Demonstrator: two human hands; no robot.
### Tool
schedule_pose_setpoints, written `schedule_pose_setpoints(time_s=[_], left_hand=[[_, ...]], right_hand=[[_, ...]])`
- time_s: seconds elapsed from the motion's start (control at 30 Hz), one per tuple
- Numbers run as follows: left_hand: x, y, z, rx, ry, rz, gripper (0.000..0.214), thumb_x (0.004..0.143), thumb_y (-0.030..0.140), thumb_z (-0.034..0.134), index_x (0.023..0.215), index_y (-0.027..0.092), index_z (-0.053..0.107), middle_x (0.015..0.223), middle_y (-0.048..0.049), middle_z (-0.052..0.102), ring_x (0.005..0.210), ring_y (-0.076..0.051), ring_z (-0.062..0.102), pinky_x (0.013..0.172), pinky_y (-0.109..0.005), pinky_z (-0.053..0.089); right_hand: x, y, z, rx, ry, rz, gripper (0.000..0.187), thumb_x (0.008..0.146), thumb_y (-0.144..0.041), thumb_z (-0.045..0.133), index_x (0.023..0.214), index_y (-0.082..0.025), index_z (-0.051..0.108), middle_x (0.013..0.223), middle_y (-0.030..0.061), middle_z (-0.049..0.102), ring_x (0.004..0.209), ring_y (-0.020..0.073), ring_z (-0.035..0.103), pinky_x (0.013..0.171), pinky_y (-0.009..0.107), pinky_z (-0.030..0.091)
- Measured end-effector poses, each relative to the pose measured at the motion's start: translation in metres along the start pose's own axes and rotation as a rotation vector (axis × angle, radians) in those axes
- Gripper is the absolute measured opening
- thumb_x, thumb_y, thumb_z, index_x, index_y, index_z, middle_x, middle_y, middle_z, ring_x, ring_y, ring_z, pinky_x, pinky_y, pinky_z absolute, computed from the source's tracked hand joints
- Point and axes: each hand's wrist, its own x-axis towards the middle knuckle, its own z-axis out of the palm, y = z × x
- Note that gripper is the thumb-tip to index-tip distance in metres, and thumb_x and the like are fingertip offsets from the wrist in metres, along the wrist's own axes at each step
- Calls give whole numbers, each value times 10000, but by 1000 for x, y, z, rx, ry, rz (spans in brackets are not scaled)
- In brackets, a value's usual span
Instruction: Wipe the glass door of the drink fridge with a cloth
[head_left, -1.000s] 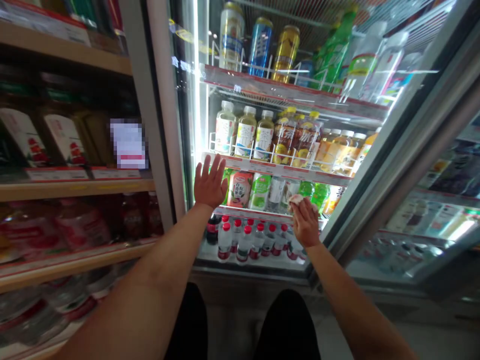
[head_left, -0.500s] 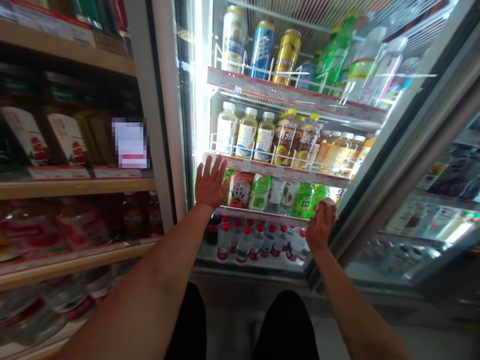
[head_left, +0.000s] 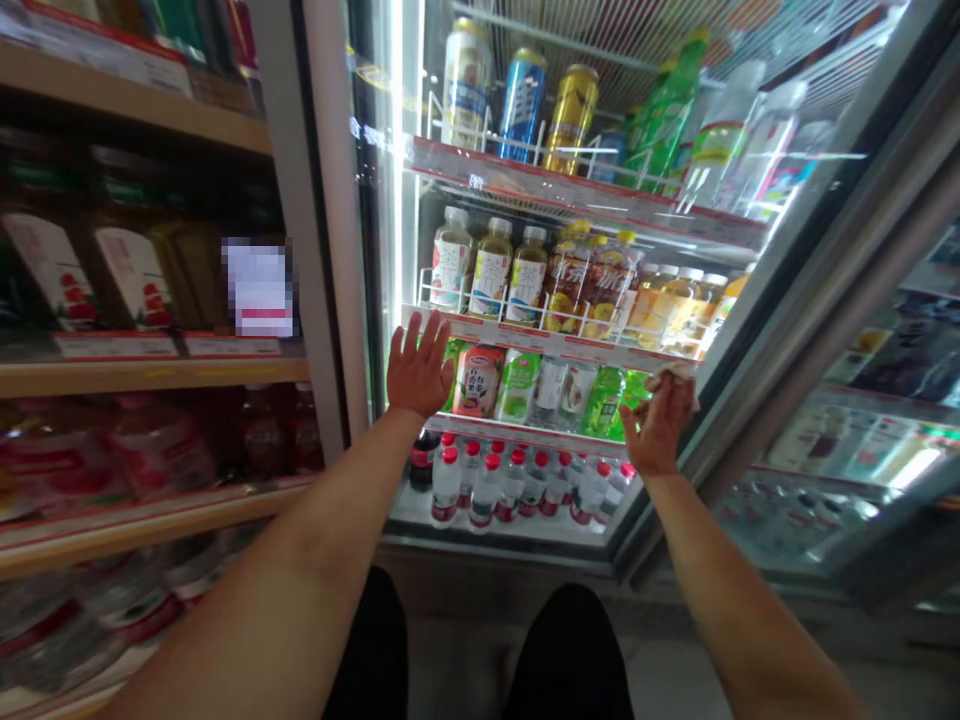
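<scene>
A closed glass door (head_left: 480,190) of a lit drinks fridge stands before me, with bottles and cans behind it. My left hand (head_left: 420,372) lies flat on the lower left of the glass, fingers spread, holding nothing. My right hand (head_left: 660,425) presses a crumpled light-coloured cloth (head_left: 675,374) to the glass near the door's right frame. Its fingers lie over the cloth, and the thumb points out to the left. Part of the cloth is hidden under the fingers.
On the left, wooden shelves (head_left: 150,375) hold several bottles and a pale, pixelated sign (head_left: 259,288). A metal door frame (head_left: 795,290) runs along the right, with another glass-fronted fridge (head_left: 825,440) beyond it. My dark-clothed knees (head_left: 574,640) are below, close to the fridge base.
My right hand has moved up and to the right across the glass with the cloth. The left hand has stayed in nearly the same place.
</scene>
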Motion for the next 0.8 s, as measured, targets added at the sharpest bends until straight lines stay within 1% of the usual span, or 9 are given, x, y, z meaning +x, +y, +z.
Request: schedule_pose_setpoints(time_s=[0.07,0.17,0.27,0.37,0.47,0.53,0.6,0.7,0.8], left_hand=[[0,0,0,-2,6,1,589,1008,338,398,1573,172,378,1618,-87,343,1557,-250,81,1283,-470,22],[1,1,0,-6,31,10,585,1009,330,401,1571,168,383,1614,-88,350,1556,-249,90,1284,-467,31],[1,2,-1,3,39,24,586,1004,316,408,1570,161,386,1610,-90,356,1555,-252,95,1283,-472,45],[1,2,-1,13,51,41,573,1007,306,409,1561,158,402,1600,-90,374,1554,-249,101,1283,-466,53],[0,2,-2,37,52,47,567,1009,305,407,1556,157,411,1599,-88,375,1553,-249,105,1284,-460,53],[0,2,-2,42,40,45,571,1008,308,408,1557,152,408,1602,-91,368,1553,-254,110,1283,-466,56],[0,1,-1,36,32,36,572,1008,308,410,1558,151,405,1603,-95,365,1552,-258,116,1282,-473,60],[0,1,-1,27,34,35,568,1010,309,413,1558,158,407,1603,-91,365,1551,-257,120,1284,-472,58],[0,1,0,13,43,43,569,1010,310,421,1559,162,406,1601,-92,368,1551,-259,120,1284,-476,55]], right_hand=[[-10,8,-3,-23,-57,-88,848,1004,-513,483,1635,-109,87,1649,257,199,1561,406,95,1199,689,228],[-19,22,-8,-30,-54,-189,658,1043,-351,432,1625,-148,201,1632,222,287,1561,364,154,1217,635,265],[-28,32,-10,-29,-28,-229,563,1046,-240,384,1598,-166,301,1608,199,354,1556,338,198,1225,601,294],[-28,36,-8,-15,3,-232,554,1042,-207,362,1593,-170,318,1597,193,379,1550,333,221,1227,599,300],[1,33,-7,6,102,-177,548,1044,-197,338,1592,-174,324,1597,190,378,1547,327,235,1228,605,293],[33,26,-8,19,204,-116,542,1050,-210,322,1591,-177,328,1604,182,366,1549,321,228,1228,619,281],[64,11,-8,45,257,-77,543,1055,-231,299,1595,-175,316,1613,170,350,1552,311,223,1232,625,269],[89,-19,-5,92,240,-97,547,1056,-233,289,1600,-182,306,1624,160,334,1558,310,208,1236,622,254],[90,-47,-3,114,157,-249,559,1044,-192,311,1602,-231,308,1614,135,370,1549,300,241,1231,598,276]])
